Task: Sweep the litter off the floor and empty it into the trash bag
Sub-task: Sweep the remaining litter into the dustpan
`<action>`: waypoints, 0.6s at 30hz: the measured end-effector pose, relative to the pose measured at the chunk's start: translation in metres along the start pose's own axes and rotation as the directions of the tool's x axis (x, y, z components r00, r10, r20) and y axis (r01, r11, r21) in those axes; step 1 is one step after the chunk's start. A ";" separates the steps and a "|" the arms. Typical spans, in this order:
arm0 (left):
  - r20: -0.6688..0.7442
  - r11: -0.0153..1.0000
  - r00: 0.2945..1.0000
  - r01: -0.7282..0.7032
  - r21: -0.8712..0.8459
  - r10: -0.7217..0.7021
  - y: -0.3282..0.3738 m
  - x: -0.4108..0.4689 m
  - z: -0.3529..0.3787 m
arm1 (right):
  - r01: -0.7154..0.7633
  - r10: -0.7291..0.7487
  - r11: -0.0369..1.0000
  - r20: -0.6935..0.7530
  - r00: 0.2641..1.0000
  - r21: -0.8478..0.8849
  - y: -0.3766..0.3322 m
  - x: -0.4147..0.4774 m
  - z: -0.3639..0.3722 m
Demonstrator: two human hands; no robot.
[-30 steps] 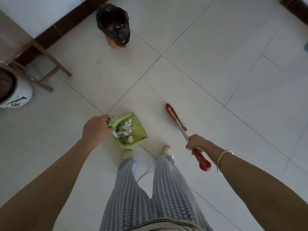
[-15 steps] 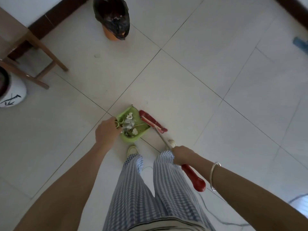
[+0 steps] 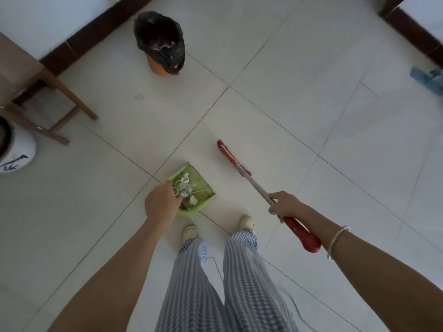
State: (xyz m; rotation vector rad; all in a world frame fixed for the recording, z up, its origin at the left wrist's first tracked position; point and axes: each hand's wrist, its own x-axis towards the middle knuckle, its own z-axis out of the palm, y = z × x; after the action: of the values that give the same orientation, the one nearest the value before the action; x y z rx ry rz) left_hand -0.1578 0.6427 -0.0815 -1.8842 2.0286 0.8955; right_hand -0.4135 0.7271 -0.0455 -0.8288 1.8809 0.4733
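Observation:
My left hand [image 3: 161,205] grips the handle of a green dustpan [image 3: 200,188] held low over the white tiled floor, just ahead of my feet. White scraps of litter [image 3: 186,190] lie in its pan. My right hand [image 3: 286,205] is closed around the shaft of a red broom [image 3: 254,182]; its red head rests on the floor to the right of the dustpan, apart from it. A black trash bag [image 3: 161,41] lines an orange bin by the far wall, its mouth open.
A wooden stool or table leg frame [image 3: 51,92] stands at the left, with a white pot [image 3: 18,149] beside it. Dark skirting runs along the far wall. A blue object [image 3: 428,79] lies at the right edge. My shoes [image 3: 190,232] stand behind the dustpan.
The broom head has swung away from the dustpan's mouth to the right. The dustpan stays in my left hand with the litter in it.

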 end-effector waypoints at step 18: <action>-0.043 0.995 0.997 0.058 -0.082 -0.062 -0.006 0.008 -0.008 | 0.156 -0.095 0.933 0.196 0.976 -0.325 -0.024 -0.016 0.016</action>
State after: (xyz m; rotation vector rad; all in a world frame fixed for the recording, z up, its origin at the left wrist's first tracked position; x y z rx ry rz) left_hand -0.1511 0.6318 -0.0812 -2.0142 1.9777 0.9410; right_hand -0.3812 0.7262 -0.0375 -1.0899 1.5921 0.7786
